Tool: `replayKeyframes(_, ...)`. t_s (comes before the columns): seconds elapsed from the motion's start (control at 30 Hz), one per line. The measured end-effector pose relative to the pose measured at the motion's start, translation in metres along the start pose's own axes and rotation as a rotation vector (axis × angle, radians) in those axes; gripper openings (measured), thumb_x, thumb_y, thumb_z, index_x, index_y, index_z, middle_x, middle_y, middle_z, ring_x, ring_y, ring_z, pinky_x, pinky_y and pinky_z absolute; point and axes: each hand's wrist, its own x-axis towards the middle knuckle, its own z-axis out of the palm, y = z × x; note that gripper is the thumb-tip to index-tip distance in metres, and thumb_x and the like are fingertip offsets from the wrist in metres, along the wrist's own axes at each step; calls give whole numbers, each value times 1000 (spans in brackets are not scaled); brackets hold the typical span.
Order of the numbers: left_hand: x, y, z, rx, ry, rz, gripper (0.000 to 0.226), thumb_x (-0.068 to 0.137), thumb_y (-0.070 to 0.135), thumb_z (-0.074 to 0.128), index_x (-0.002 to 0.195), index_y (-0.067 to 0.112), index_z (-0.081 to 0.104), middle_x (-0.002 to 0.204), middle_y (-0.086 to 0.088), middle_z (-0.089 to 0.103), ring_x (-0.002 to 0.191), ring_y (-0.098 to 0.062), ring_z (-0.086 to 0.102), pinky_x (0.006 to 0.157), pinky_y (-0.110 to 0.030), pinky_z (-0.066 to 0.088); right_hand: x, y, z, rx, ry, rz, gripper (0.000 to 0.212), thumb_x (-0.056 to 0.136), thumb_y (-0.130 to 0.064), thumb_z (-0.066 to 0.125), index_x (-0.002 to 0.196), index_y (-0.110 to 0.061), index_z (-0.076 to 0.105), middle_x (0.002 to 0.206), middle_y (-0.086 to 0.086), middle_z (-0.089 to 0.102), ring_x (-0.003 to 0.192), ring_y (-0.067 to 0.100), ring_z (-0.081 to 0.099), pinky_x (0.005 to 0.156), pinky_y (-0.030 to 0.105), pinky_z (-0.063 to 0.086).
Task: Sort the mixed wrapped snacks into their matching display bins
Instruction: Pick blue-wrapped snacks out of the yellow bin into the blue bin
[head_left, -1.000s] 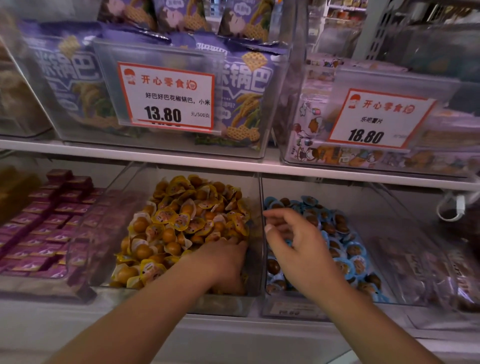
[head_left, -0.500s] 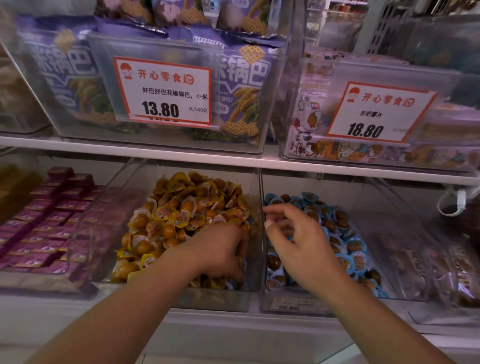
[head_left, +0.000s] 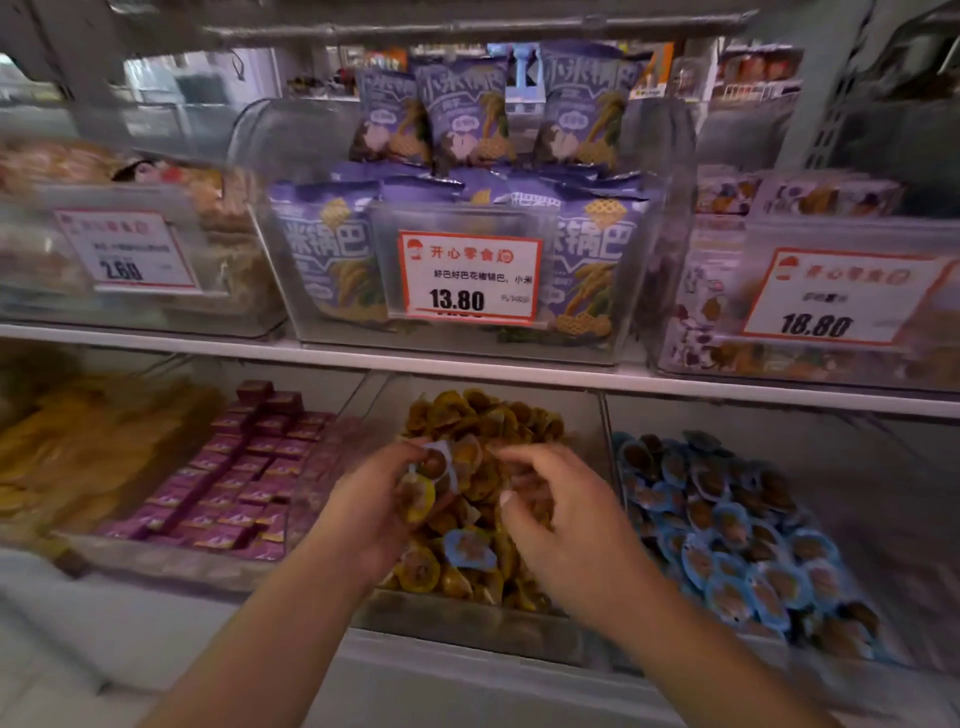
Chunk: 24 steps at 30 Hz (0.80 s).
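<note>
Head view: left hand (head_left: 379, 506) holds a small clutch of snacks over the yellow bin (head_left: 483, 605), a blue pack (head_left: 434, 462) on top. Right hand (head_left: 561, 525) hovers beside it, fingers curled, seemingly empty. Another blue stray (head_left: 470, 548) lies in the yellow pile. These look light, crinkly and slippery; pinch by the flat wrapper rim. Blue bin (head_left: 857, 519) sits just right.
</note>
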Motion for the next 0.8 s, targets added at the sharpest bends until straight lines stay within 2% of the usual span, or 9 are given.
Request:
replayKeyframes(0.1, 4, -4, -8, -51, 63, 0, 15, 92, 7, 53, 99, 0, 64, 99, -19, 67, 93, -31, 66, 91, -46, 55, 6, 1, 27, 149, -192, 220, 30, 92, -34, 62, 113, -53, 50, 124, -17, 54, 104, -6, 58, 90, 16, 49)
replayKeyframes(0.2, 6, -4, -9, -46, 1, 6, 16, 93, 7, 54, 99, -2, 66, 103, -20, 70, 100, -36, 68, 76, -45, 61, 15, 3, 41, 434, -198, 377, 37, 91, -25, 66, 90, -61, 62, 101, -17, 70, 87, -3, 67, 72, 16, 54)
replayKeyframes(0.3, 11, -3, -6, 50, -11, 107, 13, 94, 8, 59, 93, 3, 71, 101, -19, 72, 94, -36, 72, 67, -40, 60, 24, 9, 50, 486, -168, 427, 25, 92, -22, 65, 95, -45, 73, 97, -7, 75, 92, 9, 71, 78, 30, 59)
replayKeyframes(0.4, 15, -3, -5, 191, 46, 216, 16, 96, 14, 60, 85, 11, 72, 85, -15, 74, 70, -30, 71, 52, -33, 56, 26, 18, 51, 117, -314, 234, 35, 85, -21, 60, 119, -31, 66, 102, -17, 67, 97, 1, 61, 87, 18, 50)
replayKeyframes(0.5, 18, -7, -8, 240, 71, 226, 17, 99, 18, 56, 97, 5, 68, 68, -15, 64, 44, -23, 46, 36, -24, 35, 22, 17, 45, -3, -405, 141, 48, 77, -31, 58, 125, -32, 62, 105, -23, 62, 100, -7, 56, 91, 22, 50)
replayKeyframes(0.57, 20, -8, -11, 220, 71, 193, 19, 99, 21, 56, 101, 5, 66, 61, -11, 58, 42, -19, 37, 34, -20, 28, 20, 19, 40, -27, -445, 119, 49, 81, -31, 62, 129, -33, 59, 120, -17, 61, 111, 1, 57, 97, 28, 49)
replayKeyframes(0.63, 19, -8, -10, 187, 74, 151, 19, 98, 25, 58, 102, 7, 66, 58, -8, 56, 46, -18, 37, 33, -17, 25, 19, 27, 35, -223, -436, 73, 45, 84, -31, 61, 129, -30, 59, 126, -7, 57, 117, 12, 54, 98, 32, 48)
replayKeyframes(0.7, 18, -9, -10, 150, 73, 109, 20, 97, 25, 60, 103, 7, 66, 59, -8, 54, 50, -19, 39, 32, -15, 23, 16, 28, 33, -420, -456, 59, 35, 85, -26, 58, 119, -23, 62, 122, 1, 58, 114, 22, 55, 91, 32, 49)
replayKeyframes(0.8, 15, -12, -7, 100, 64, 32, 26, 96, 24, 61, 111, 4, 66, 76, -14, 54, 46, -18, 46, 32, -18, 26, 14, 28, 36, -455, -484, 120, 25, 87, -16, 56, 109, -19, 68, 109, 3, 67, 106, 24, 61, 78, 28, 50)
